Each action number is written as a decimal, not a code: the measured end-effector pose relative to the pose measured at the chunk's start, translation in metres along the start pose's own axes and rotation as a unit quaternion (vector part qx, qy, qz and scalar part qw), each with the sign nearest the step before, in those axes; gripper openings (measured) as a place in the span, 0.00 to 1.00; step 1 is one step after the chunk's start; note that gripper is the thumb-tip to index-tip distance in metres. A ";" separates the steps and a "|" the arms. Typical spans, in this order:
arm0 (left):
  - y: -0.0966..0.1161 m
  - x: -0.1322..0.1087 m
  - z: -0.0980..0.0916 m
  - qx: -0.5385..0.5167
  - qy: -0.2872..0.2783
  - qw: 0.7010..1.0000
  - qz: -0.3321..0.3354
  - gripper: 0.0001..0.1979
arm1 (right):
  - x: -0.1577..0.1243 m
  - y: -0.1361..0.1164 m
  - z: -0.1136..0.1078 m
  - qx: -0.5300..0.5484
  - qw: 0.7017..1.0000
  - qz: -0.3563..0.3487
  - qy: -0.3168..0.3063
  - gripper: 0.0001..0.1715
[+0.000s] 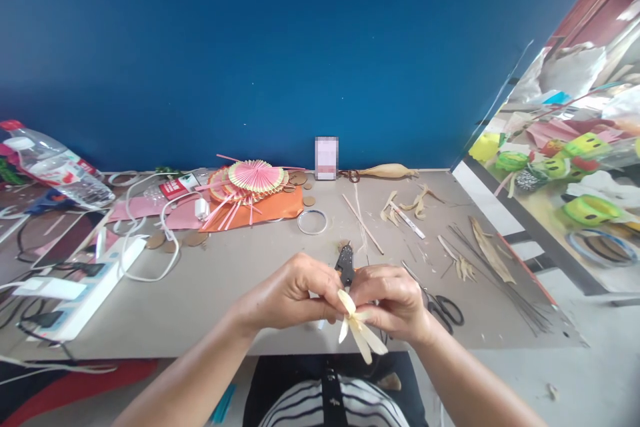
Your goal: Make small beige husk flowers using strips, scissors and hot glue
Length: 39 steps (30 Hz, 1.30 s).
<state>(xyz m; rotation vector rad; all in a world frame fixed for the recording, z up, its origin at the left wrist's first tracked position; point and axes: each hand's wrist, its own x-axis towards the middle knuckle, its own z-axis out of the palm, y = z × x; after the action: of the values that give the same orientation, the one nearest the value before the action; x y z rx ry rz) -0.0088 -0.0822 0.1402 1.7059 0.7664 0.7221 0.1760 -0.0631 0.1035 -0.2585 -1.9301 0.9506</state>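
Above the front edge of the table, a pale cream flower [356,325] with several long petals, apparently of dried husk, sits between my hands. My left hand [313,290] pinches its upper left petal between thumb and fingers. On the other side, my right hand [393,299] has closed thumb and fingers on a right petal. The flower's lower petals hang free, pointing down. Just beyond my fingers lies a black glue gun or plier-like tool [345,260], partly covered by my hands. Black-handled scissors [447,312] rest by my right wrist.
Husk pieces [493,250], thin dark wires [515,293] and a pen-like marker [413,223] lie to the right. A clear ring [313,222], pink paper fans [257,177] and an orange sheet [290,205] are further back. At left are a power strip [90,290] and a plastic bottle [55,163].
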 end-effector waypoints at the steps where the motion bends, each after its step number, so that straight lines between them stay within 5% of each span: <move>1: -0.003 0.001 0.002 -0.016 0.019 1.000 -0.002 0.06 | 0.000 0.003 0.000 0.009 1.000 0.021 0.009 0.06; 4: -0.016 0.007 0.011 -0.107 0.140 0.984 -0.016 0.05 | -0.002 0.013 0.001 0.034 0.990 0.112 0.081 0.09; 8: -0.034 0.016 0.023 -0.203 0.273 0.940 -0.034 0.05 | -0.003 0.024 0.008 0.090 0.941 0.242 0.218 0.10; 12: -0.044 0.023 0.026 -0.201 0.348 0.915 -0.045 0.08 | -0.003 0.022 0.016 0.057 0.932 0.262 0.242 0.05; 22: -0.056 0.026 0.032 -0.118 0.373 0.920 0.022 0.06 | -0.006 0.022 0.028 -0.053 0.950 0.207 0.228 0.06; 32: -0.068 0.023 0.036 0.040 0.395 0.913 0.090 0.05 | -0.010 0.028 0.043 0.024 0.928 0.230 0.290 0.03; 39: -0.069 0.024 0.037 0.072 0.384 0.917 0.080 0.06 | -0.013 0.036 0.051 0.034 0.917 0.225 0.326 0.02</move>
<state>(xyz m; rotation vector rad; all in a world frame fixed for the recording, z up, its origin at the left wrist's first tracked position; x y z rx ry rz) 0.0251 -0.0701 0.0665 1.6135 1.2428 1.5265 0.1340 -0.0714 0.0559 -0.8902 -1.2327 1.0504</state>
